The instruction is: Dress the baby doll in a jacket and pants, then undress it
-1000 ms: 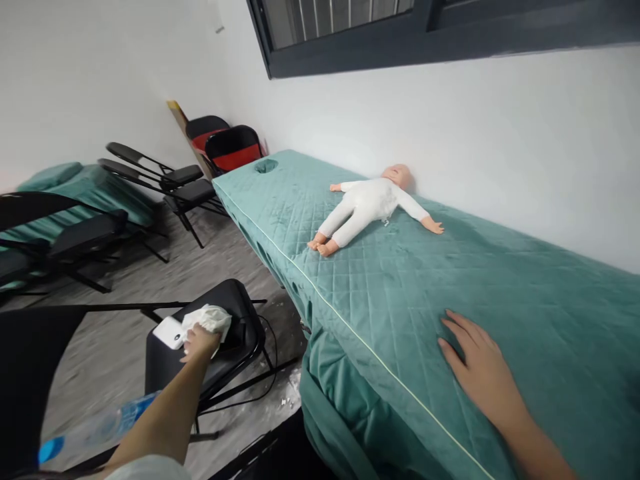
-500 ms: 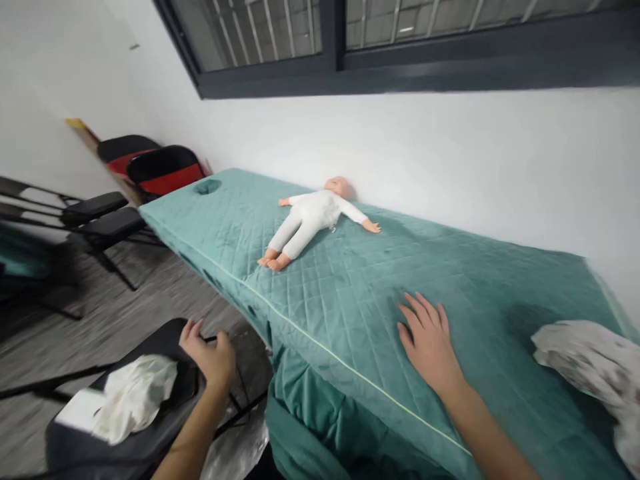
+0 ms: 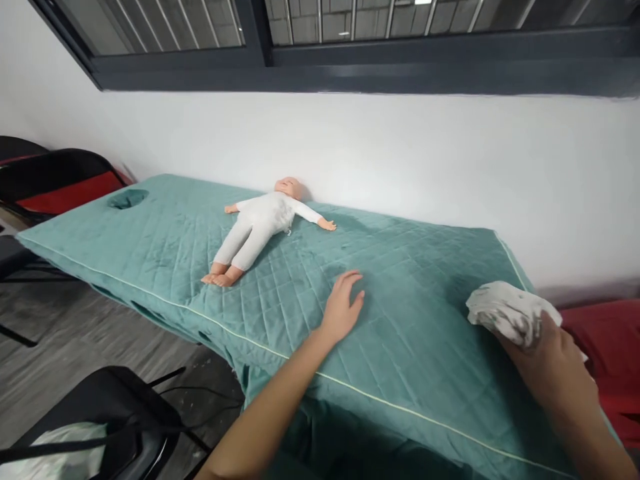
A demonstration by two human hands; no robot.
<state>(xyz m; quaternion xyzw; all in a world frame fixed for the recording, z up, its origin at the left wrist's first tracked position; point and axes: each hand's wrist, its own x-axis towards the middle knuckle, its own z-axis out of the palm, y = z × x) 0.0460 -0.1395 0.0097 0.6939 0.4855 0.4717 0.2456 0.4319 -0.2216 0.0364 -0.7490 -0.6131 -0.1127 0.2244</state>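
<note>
My right hand point(image 3: 563, 370) grips a crumpled white cloth with grey marks point(image 3: 507, 310) at the right end of the green quilted bed cover point(image 3: 400, 333). Part of the cloth is hidden behind my fingers. Over the middle of the cover reaches my left hand point(image 3: 343, 308), its fingers loosely curved, the thumb apart and nothing held. A baby doll point(image 3: 257, 223) in a white bodysuit lies on its back farther up the bed, arms spread, head by the wall. My left hand is to the right of the doll's feet, apart from them.
A face hole point(image 3: 129, 199) opens in the bed's left end. At lower left stands a black chair point(image 3: 120, 417) with a pale crumpled cloth point(image 3: 70, 453) on it. Black-and-red chairs point(image 3: 70, 190) are beyond the bed, and something red point(image 3: 607, 347) is at the right.
My right hand has moved right and taken hold of the crumpled white cloth. My left hand has come from above the chair to over the bed. The view has swung right.
</note>
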